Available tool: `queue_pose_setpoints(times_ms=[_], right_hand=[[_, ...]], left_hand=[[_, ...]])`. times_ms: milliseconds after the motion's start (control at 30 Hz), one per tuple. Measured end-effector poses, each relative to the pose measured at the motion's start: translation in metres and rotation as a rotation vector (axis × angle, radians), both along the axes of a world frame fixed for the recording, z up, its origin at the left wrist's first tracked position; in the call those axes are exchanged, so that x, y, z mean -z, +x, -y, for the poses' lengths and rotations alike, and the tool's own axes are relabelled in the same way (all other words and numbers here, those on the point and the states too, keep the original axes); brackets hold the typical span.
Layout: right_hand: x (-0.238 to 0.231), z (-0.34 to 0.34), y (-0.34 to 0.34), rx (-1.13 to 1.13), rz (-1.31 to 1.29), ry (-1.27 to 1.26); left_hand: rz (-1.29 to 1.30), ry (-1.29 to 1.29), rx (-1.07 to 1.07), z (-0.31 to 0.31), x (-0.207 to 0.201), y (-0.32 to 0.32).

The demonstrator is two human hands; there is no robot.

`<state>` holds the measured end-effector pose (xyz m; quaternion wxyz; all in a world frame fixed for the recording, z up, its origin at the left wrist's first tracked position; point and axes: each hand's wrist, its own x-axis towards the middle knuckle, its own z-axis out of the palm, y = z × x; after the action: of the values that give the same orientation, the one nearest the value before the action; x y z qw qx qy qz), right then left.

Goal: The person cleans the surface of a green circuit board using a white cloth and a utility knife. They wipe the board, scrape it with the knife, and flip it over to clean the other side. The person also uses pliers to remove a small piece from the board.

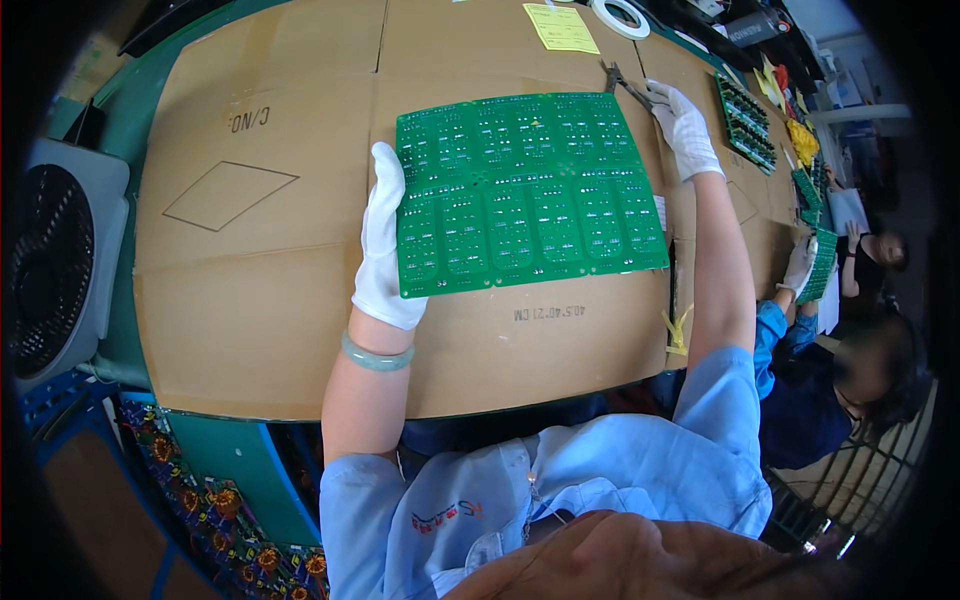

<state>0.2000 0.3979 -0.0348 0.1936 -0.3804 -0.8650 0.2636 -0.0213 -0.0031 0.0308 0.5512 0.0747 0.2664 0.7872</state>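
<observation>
A large green printed circuit board panel (530,200), with rows of small solder points facing up, is held over the cardboard. My left hand (382,240), in a white glove, grips its left edge, thumb up along the side and the other fingers hidden beneath. Past the panel's far right corner, my gloved right hand (687,132) closes on the handles of a pair of cutting pliers (624,84). The jaws of the pliers point away from me and lie apart from the board.
Flattened cardboard (270,330) covers the table. A yellow paper slip (561,28) and a white tape roll (620,18) lie at the far side. Populated boards (745,122) stand at right, near a co-worker's gloved hand (799,265). A fan (65,260) stands left.
</observation>
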Motion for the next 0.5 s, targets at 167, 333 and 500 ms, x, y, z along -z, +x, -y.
queue_pose_setpoints(times_ms=[167,333,500], right_hand=[[-0.030,0.059,-0.023,-0.019,0.382,0.156],[-0.033,0.078,-0.036,0.077,0.535,0.173],[-0.033,0.080,-0.042,0.112,0.573,0.170]], left_hand=[[-0.035,-0.011,0.010,-0.001,-0.003,0.001],[-0.042,-0.061,0.001,-0.003,-0.003,0.002],[-0.018,-0.037,0.007,-0.003,-0.003,0.004]])
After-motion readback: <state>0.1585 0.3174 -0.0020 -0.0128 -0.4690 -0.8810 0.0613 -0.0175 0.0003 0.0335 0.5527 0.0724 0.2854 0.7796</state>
